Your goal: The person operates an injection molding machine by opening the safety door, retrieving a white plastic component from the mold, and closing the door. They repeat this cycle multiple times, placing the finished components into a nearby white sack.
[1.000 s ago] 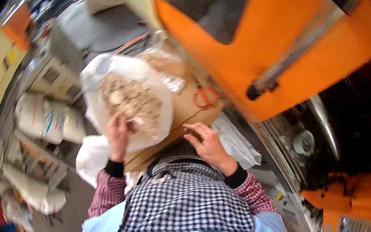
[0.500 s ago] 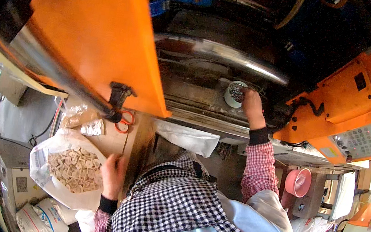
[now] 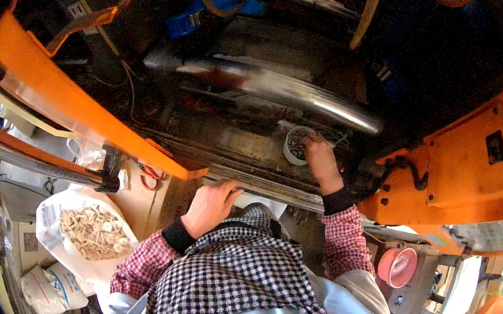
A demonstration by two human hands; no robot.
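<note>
My right hand (image 3: pixel 323 162) reaches into a small white tub (image 3: pixel 294 159) on the machine's bed. Its fingers are drawn together among small shiny metal pieces (image 3: pixel 296 139), and their tips are hidden, so what they pinch cannot be made out. My left hand (image 3: pixel 211 205) is raised in front of the machine's front edge, close to the lower corner of an orange door (image 3: pixel 95 125). Its fingers are loosely bent, the thumb stands apart, and nothing shows in them.
A shiny metal bar (image 3: pixel 311 95) crosses beyond the tub. At left, a white bag (image 3: pixel 54 209) holds pale flat pieces (image 3: pixel 93 231), near red-handled scissors (image 3: pixel 149 176). An orange panel (image 3: pixel 469 162) with a keypad stands at right, above a pink basin (image 3: pixel 385 266).
The orange door has swung away to the left, uncovering the machine's inside. My left hand has come up and right from beside the bag. My right hand stays at the tub.
</note>
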